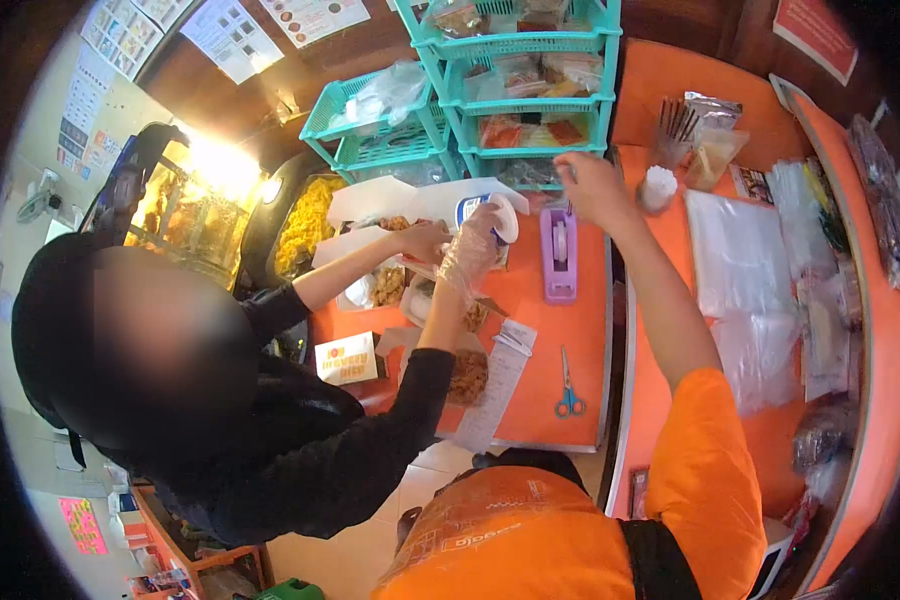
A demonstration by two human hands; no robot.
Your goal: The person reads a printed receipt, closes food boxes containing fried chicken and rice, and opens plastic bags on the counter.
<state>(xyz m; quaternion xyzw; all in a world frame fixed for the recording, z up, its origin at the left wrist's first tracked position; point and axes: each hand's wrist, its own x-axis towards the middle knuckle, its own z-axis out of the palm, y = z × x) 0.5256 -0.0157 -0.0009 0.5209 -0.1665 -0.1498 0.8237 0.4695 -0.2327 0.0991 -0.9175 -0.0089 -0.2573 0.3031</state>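
My right hand (592, 190) is raised above the back of the orange table, its fingers bent but apart, with nothing visible in them. Just below it stands a purple tape dispenser (560, 262). My left hand is out of view. Left of the dispenser, a co-worker in black reaches over the table with a gloved hand (470, 255) on a white tub with a blue label (506, 218). Under the co-worker's arms are open white food boxes (373, 195) with fried pieces. Blue-handled scissors (568, 400) lie near the front edge beside a long paper receipt (500, 390).
Teal shelves (530, 103) with packets rise at the back. On the right counter are clear plastic bags (736, 240), a white cup (657, 190) and a holder of dark sticks (676, 130). A printed box (345, 358) sits left; yellow food (310, 225) fills a dark pan.
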